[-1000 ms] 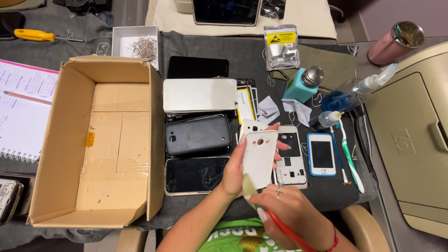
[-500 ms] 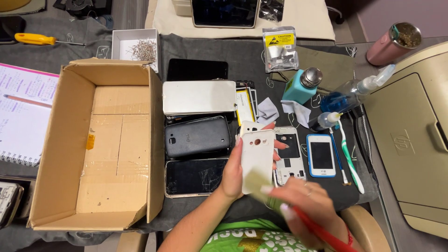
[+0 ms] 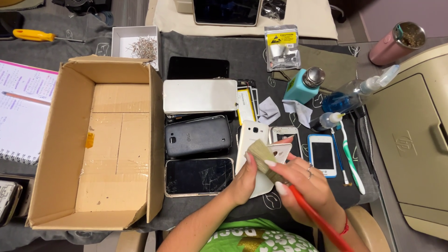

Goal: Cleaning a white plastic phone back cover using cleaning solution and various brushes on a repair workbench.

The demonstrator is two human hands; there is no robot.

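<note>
White phone shell (image 3: 251,140) sits upright in the left hand (image 3: 242,184), grip clamped on its lower edge, above the counter (image 3: 242,56). The right hand (image 3: 305,184), grip closed round a red-handled brush (image 3: 268,163), lays bristles on the shell, beside a cracked phone (image 3: 198,176).

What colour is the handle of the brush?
Red: the brush handle shows best in the head view.
</note>
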